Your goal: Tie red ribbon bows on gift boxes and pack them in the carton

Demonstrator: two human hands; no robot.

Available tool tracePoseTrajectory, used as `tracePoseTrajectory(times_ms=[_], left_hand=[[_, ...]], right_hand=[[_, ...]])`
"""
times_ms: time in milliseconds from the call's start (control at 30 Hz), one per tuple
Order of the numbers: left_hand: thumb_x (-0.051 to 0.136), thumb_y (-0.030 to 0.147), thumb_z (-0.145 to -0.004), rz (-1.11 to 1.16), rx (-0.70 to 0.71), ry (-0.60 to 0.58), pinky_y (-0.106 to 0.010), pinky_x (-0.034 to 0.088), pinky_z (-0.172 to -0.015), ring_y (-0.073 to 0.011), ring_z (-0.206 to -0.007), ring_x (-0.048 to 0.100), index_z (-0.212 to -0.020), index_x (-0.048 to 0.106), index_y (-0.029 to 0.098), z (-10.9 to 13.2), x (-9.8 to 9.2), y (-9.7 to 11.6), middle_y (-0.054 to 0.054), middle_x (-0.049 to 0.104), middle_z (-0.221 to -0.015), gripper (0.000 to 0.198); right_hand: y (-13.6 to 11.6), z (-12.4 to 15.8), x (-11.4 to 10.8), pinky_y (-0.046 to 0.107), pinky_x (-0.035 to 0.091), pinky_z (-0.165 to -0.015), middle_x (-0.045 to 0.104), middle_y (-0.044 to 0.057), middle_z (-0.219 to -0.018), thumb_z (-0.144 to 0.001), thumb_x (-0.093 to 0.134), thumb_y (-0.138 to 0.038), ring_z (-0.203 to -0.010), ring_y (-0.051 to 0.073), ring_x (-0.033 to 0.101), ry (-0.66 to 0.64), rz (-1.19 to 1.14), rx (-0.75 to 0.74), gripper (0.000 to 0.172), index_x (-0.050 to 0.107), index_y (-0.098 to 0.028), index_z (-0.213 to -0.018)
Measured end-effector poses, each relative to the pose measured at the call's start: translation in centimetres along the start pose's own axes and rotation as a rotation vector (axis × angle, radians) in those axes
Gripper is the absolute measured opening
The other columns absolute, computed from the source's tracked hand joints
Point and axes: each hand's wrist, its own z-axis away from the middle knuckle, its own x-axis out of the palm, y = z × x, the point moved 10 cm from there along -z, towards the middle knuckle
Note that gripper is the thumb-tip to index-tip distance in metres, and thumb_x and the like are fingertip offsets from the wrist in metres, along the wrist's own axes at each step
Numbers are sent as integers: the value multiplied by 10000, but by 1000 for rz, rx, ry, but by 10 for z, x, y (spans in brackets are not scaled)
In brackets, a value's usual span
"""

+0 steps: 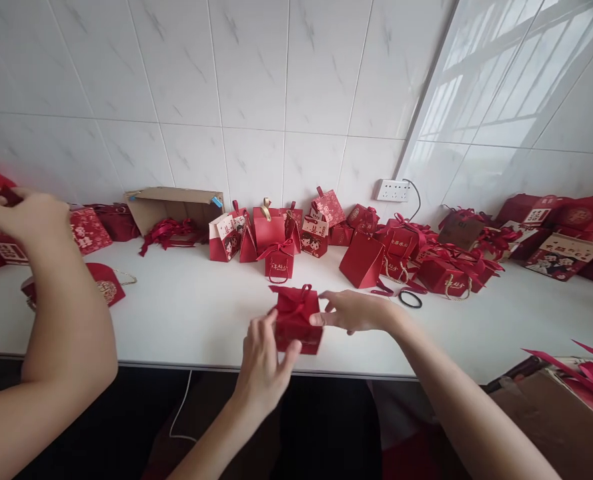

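Observation:
A small red gift box [299, 337] with a red ribbon bow on top stands on the white table near its front edge. My left hand [266, 360] is at its left front side, fingers spread and thumb stretched across the lower front. From the right, my right hand [353, 311] reaches in with its thumb over the box's right edge by the bow and the other fingers apart. Both hands look open around the box; whether the fingertips press on it is hard to tell. Behind it sits a smaller red box [279, 261] with a bow and a cord handle.
Several red gift boxes [270, 230] line the wall, with ribboned ones [443, 273] to the right. A cardboard box [176, 195] holds red ribbons [176, 233]. A black ring [410, 299] lies nearby. Another person's arm [69, 300] reaches in at left. An open carton [551, 407] stands lower right.

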Motion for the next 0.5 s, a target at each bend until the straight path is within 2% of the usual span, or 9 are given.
tracePoseTrajectory(times_ms=[67,133,200,267,367,433,500], left_hand=[[444,329,-874,11,199,-69,-379,470,-784,-218,-882,556,-985,557,195,13,-2,33,-71,566,-917,208],[447,245,-864,62,338,-43,-307,449,-710,-176,-775,539,-812,553,197,14,-16,53,-36,551,-784,128],[431,220,-860,116,310,56,-271,415,-650,-153,-700,506,-720,504,195,-2,-34,52,-13,513,-701,159],[408,275,-871,153,127,52,-257,389,-609,-142,-650,481,-681,453,202,-27,-35,33,5,484,-661,208],[429,450,-851,158,-149,-193,-264,385,-604,-148,-635,508,-747,472,209,-55,4,5,15,522,-680,266],[455,546,-816,163,-215,-330,-278,397,-635,-165,-668,547,-805,491,210,-63,32,0,8,565,-728,339],[466,593,-796,183,-223,-396,-283,398,-646,-176,-690,564,-795,492,207,-69,51,0,5,580,-742,386]], right_hand=[[17,8,-4,306,470,-569,725,120,-834,-681,719,-437,-625,219,657,17,38,53,455,651,-158,-1034],[34,17,-10,315,480,-714,704,127,-1009,-824,568,-398,-832,225,666,47,63,100,386,583,-176,-1140],[44,26,-20,309,474,-755,692,106,-1037,-893,444,-414,-876,211,654,132,28,114,335,583,-190,-1098],[50,33,-27,304,473,-733,688,86,-1011,-913,369,-451,-868,205,647,205,-16,115,359,599,-197,-1022],[50,42,-29,298,464,-710,681,78,-967,-921,308,-481,-880,203,633,269,-86,113,418,608,-191,-943],[44,47,-31,288,453,-706,671,77,-950,-902,335,-522,-881,200,619,330,-96,86,426,601,-189,-914],[38,50,-31,278,432,-677,655,59,-843,-850,429,-567,-798,190,601,381,-39,69,403,577,-193,-842]])
